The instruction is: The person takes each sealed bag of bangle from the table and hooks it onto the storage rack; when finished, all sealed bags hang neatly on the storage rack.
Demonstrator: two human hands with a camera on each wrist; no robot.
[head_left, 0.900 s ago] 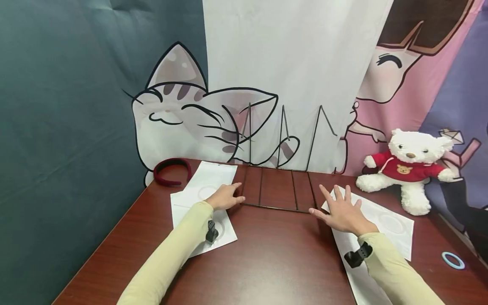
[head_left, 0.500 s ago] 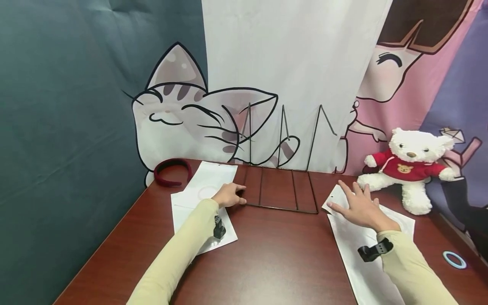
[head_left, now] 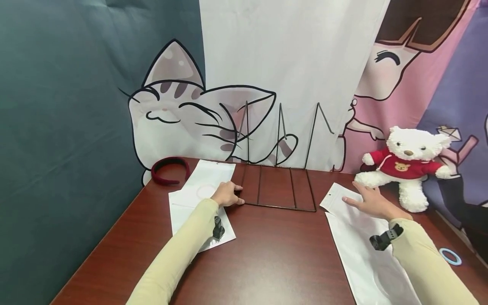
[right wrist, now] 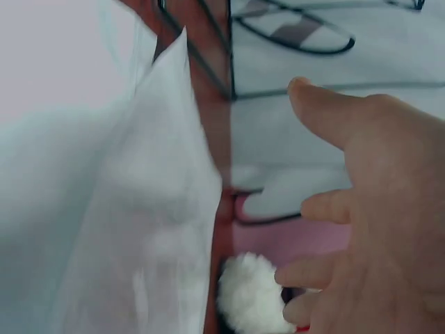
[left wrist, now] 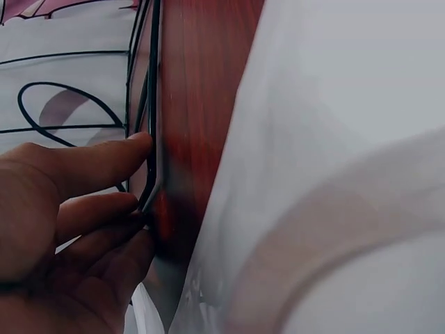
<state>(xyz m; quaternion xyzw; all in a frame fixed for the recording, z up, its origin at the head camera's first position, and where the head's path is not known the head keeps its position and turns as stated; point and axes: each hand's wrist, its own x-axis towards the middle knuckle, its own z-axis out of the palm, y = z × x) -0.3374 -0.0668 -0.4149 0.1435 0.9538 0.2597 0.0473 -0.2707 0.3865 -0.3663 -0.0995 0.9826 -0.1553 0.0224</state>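
Note:
A black wire rack [head_left: 274, 206] with upright triangular dividers stands at the back middle of the table. My left hand [head_left: 225, 194] is at its front left corner; in the left wrist view the thumb and curled fingers [left wrist: 104, 163] meet the rod there. Beneath the left forearm lie overlapping flat white bags [head_left: 207, 173]. My right hand [head_left: 375, 203] hovers with spread fingers above other flat white bags [head_left: 348, 245], near the foot of a white teddy bear [head_left: 413, 146] in a red sweater. That hand holds nothing in the right wrist view.
A dark red headband [head_left: 164, 180] lies at the back left table edge. On the right side is a light blue ring [head_left: 450, 256]. A printed curtain [head_left: 263, 51] hangs directly behind the table [head_left: 267, 254].
My right hand has moved right, away from the rack and toward the bear. My left hand has shifted slightly right and closed in on the rack's corner. The rack stays in place.

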